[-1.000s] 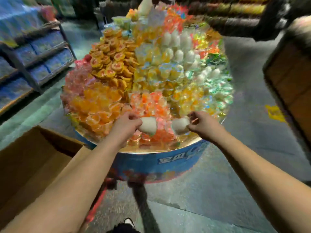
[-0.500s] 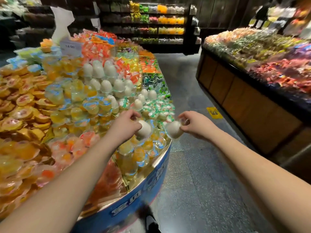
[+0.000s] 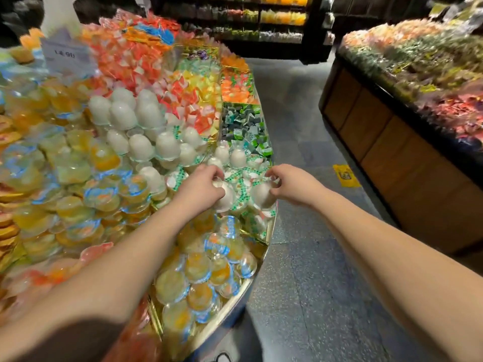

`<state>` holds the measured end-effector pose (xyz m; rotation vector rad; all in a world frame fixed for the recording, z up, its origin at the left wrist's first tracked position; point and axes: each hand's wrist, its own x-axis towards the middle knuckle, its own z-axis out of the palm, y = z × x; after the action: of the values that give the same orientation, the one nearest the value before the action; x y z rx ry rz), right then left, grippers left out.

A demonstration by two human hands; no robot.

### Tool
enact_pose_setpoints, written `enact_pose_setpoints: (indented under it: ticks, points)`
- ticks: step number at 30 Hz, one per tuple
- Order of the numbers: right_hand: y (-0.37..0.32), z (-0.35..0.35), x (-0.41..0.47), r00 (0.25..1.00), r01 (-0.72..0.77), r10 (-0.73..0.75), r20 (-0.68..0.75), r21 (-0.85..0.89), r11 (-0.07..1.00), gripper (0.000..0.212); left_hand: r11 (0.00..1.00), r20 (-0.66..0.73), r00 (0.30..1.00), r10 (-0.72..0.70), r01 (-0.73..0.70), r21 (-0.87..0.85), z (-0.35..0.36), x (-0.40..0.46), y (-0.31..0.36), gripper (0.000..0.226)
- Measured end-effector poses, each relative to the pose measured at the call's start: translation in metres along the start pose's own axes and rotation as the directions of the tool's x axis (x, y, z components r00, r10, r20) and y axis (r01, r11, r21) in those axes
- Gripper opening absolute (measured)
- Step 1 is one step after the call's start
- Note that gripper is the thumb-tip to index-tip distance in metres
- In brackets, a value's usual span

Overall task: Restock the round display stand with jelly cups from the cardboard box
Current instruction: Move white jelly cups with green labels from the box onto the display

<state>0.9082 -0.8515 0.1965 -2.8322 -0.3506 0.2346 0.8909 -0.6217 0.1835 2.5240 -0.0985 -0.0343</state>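
Over stand rim (image 3: 264, 259) | left hand (image 3: 200, 188), right hand (image 3: 288, 185) fingers each clamp white jelly cup (image 3: 226, 198) | domes toward camera

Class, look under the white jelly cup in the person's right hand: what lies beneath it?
Under the white jelly cup held by the right hand lie white cups with green-patterned lids near the stand's rim. Anything deeper is covered.

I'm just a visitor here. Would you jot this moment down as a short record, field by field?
place: shop aisle beside a round display stand
left hand: grips a white jelly cup
right hand: grips a second white jelly cup
position: both cups held over the white-cup section near the stand's rim
nearby: yellow cups below, wooden-sided counter across the aisle
cardboard box: not in view
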Motion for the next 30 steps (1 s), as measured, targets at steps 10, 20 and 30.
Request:
enact_pose_setpoints:
  ticks: [10, 20, 30]
  points:
    - [0.038, 0.005, 0.125, 0.968, 0.231, -0.229, 0.108, -0.007, 0.973, 0.051, 0.976, -0.013, 0.978, -0.21, 0.211, 0.052, 0.054, 0.084, -0.002, 0.046]
    - [0.052, 0.025, 0.246, 0.817, 0.534, -0.509, 0.272, -0.024, 0.845, 0.053, 0.826, -0.098, 0.824, -0.558, 0.563, 0.03, 0.102, 0.143, 0.001, 0.049]
    - [0.05, 0.052, 0.292, 0.722, 0.622, -0.572, 0.39, -0.002, 0.783, 0.054, 0.759, -0.197, 0.737, -0.646, 0.647, -0.071, 0.132, 0.166, -0.002, 0.051]
